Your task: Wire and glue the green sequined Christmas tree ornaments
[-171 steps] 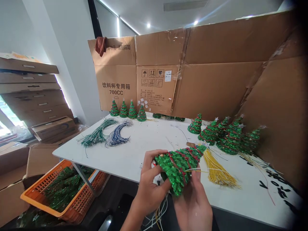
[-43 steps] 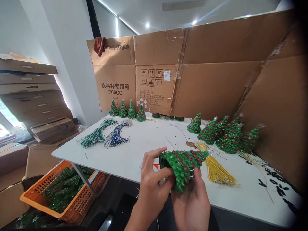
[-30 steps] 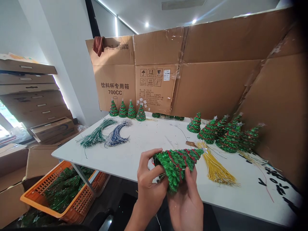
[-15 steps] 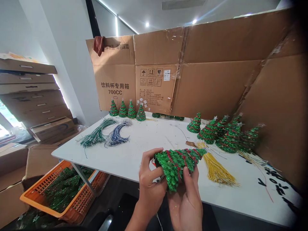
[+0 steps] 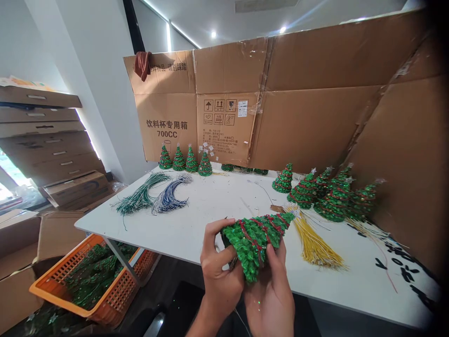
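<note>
A small green tinsel Christmas tree (image 5: 257, 238) with red garland lies on its side between my hands, over the table's front edge. Its pointed tip aims right and its wide base faces left. My left hand (image 5: 222, 267) grips the base, fingers curled around the rim and partly behind it. Along the lower side, my right hand (image 5: 273, 285) holds the tree with the thumb pressed on the tinsel. A thin pale wire hangs below the hands. Just beyond the tip lies a bundle of yellow wires (image 5: 315, 241) on the white table (image 5: 217, 201).
Finished-looking trees (image 5: 331, 199) stand at the table's right, and several smaller ones (image 5: 191, 159) at the back. Green wires (image 5: 140, 194) and blue wires (image 5: 171, 195) lie at left. Cardboard (image 5: 315, 121) walls the back. An orange basket (image 5: 98, 304) of trees sits below left.
The tree has shifted slightly left and turned a little, its tip moving left and its base tilting. Both hands keep their hold on it.
</note>
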Available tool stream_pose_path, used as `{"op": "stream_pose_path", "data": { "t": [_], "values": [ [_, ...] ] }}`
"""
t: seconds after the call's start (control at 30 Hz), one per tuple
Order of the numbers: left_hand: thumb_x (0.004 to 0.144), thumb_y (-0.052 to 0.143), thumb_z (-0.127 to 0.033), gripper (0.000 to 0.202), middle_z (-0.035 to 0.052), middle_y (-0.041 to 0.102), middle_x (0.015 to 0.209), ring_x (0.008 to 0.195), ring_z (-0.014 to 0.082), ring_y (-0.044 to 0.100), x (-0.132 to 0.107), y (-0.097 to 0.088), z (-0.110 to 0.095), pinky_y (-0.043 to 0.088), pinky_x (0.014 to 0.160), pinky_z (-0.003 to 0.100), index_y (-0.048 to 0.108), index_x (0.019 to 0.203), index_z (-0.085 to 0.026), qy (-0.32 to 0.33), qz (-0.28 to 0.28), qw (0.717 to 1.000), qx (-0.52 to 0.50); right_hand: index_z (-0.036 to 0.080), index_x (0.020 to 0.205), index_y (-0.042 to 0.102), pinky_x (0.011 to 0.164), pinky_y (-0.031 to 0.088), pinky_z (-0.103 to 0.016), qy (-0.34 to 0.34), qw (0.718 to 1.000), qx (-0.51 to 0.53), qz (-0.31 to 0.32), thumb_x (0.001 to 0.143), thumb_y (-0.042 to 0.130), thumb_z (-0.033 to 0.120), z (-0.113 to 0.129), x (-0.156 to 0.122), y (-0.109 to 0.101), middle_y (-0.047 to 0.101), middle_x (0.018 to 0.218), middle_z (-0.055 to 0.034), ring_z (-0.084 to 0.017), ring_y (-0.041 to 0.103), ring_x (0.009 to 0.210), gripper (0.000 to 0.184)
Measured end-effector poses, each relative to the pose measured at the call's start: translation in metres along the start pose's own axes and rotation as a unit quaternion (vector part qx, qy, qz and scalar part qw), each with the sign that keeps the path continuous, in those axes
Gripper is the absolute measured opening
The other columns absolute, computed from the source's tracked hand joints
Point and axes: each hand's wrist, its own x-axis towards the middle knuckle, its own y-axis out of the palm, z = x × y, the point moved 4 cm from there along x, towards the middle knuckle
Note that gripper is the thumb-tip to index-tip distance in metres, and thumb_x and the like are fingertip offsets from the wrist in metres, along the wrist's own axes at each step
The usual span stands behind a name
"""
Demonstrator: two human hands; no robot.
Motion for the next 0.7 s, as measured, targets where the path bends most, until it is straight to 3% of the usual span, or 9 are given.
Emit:
{"op": "stream_pose_path", "data": {
  "t": [0.2, 0.4, 0.57, 0.7],
  "values": [
    [0.088, 0.069, 0.001, 0.027, 0.0062, 0.063, 0.136, 0.122, 0.0247, 0.065, 0.0003, 0.0013, 0.0020, 0.057, 0.098, 0.038, 0.079, 0.084, -0.024, -0.001, 0.019, 1.000, -0.014, 0.050, 0.155, 0.056, 0.096, 0.061, -0.034, -0.016, 0.999, -0.035, -0.018, 0.085, 0.088, 0.053, 0.0005, -0.0006, -0.0009, 0.072, 0.147, 0.0013, -0.024, 0.070, 0.130, 0.077],
    [0.085, 0.071, 0.004, 0.033, 0.0062, 0.062, 0.136, 0.120, 0.0248, 0.063, 0.0013, -0.0004, 0.0045, 0.056, 0.098, 0.038, 0.083, 0.089, -0.026, -0.005, 0.041, 0.999, -0.026, 0.051, 0.161, 0.048, 0.113, 0.055, -0.049, -0.034, 0.997, -0.058, -0.025, 0.090, 0.083, 0.051, 0.0037, -0.0031, 0.0005, 0.071, 0.149, 0.0011, -0.025, 0.070, 0.128, 0.080],
    [0.086, 0.074, 0.000, 0.029, 0.0080, 0.063, 0.134, 0.119, 0.0269, 0.063, -0.0003, 0.0000, 0.0048, 0.057, 0.095, 0.040, 0.084, 0.091, -0.027, -0.012, 0.032, 0.999, -0.025, 0.042, 0.156, 0.058, 0.114, 0.055, -0.056, -0.052, 0.998, -0.042, -0.006, 0.089, 0.080, 0.044, 0.0053, -0.0030, -0.0011, 0.073, 0.144, -0.0033, -0.031, 0.069, 0.132, 0.071],
    [0.086, 0.076, -0.003, 0.026, 0.0080, 0.063, 0.134, 0.117, 0.0271, 0.063, -0.0011, 0.0010, 0.0054, 0.057, 0.093, 0.040, 0.084, 0.091, -0.027, -0.014, 0.026, 0.999, -0.027, 0.043, 0.154, 0.060, 0.113, 0.055, -0.057, -0.053, 0.997, -0.049, -0.006, 0.089, 0.079, 0.044, 0.0059, -0.0017, -0.0035, 0.074, 0.142, -0.0023, -0.031, 0.070, 0.130, 0.068]
  ]
}}
